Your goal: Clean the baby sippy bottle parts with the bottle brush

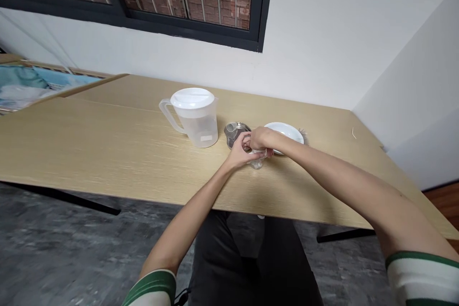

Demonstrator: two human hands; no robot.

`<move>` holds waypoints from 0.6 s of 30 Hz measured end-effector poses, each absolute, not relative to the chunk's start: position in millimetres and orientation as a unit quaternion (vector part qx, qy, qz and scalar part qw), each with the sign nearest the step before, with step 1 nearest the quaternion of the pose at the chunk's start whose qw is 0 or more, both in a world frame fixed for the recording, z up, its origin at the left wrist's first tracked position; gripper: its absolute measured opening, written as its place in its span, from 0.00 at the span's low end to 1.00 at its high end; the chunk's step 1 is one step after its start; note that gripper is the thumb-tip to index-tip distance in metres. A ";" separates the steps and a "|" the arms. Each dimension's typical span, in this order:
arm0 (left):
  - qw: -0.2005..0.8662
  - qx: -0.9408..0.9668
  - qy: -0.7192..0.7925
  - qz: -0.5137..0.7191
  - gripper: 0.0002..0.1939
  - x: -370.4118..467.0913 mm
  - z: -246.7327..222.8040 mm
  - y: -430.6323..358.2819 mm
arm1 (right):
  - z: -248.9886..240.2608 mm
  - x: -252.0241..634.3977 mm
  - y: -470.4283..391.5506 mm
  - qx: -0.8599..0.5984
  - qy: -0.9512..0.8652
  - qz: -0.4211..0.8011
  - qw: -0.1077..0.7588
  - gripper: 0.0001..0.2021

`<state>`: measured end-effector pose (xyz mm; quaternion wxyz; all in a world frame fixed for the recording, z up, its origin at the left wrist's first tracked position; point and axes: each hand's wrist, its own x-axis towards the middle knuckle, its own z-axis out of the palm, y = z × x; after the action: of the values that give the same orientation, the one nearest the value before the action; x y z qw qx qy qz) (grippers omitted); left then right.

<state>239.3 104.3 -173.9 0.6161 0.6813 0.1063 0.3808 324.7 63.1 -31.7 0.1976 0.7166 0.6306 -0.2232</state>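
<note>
My left hand (239, 154) curves its thumb and fingers around a small clear cup (256, 163) low over the wooden table. My right hand (261, 138) is bent down over the same cup, its fingers curled and mostly hidden. What those fingers hold, if anything, I cannot make out. Just behind my left hand sits a round shiny metal tray (229, 139) with a clear glass-like piece on it. To the right, partly covered by my right wrist, lies a white plate (283, 127).
A lidded translucent pitcher (198, 124) stands left of the metal tray, handle to the left. Something thin and bristly (304, 135) shows by the plate's right edge. A small bent white piece (353, 134) lies farther right on the table (107, 143). A wall and window are behind.
</note>
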 end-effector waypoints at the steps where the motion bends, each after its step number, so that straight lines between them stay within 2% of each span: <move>1: 0.618 0.681 0.105 0.378 0.42 238.9 -174.2 104.1 | -30.6 324.0 61.7 0.736 0.604 -0.226 0.205 0.15; 7: 0.594 0.708 0.093 0.371 0.40 237.6 -178.9 109.1 | -15.6 326.0 45.7 0.797 0.529 -0.207 0.207 0.15; 11: 0.554 0.733 0.099 0.383 0.37 237.2 -179.7 110.1 | -3.6 343.8 32.5 0.736 0.649 -0.112 0.157 0.16; 14: 0.541 0.743 0.100 0.381 0.35 234.9 -175.9 107.2 | -2.8 357.8 25.5 0.662 0.727 -0.108 0.146 0.14; 18: 0.530 0.746 0.116 0.386 0.36 232.5 -172.1 103.4 | -9.0 362.0 19.5 0.651 0.746 -0.095 0.103 0.17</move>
<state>232.5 103.4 -172.1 0.5305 0.7457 0.1155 0.3862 362.0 19.5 -9.0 0.1027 0.6507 0.7464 -0.0950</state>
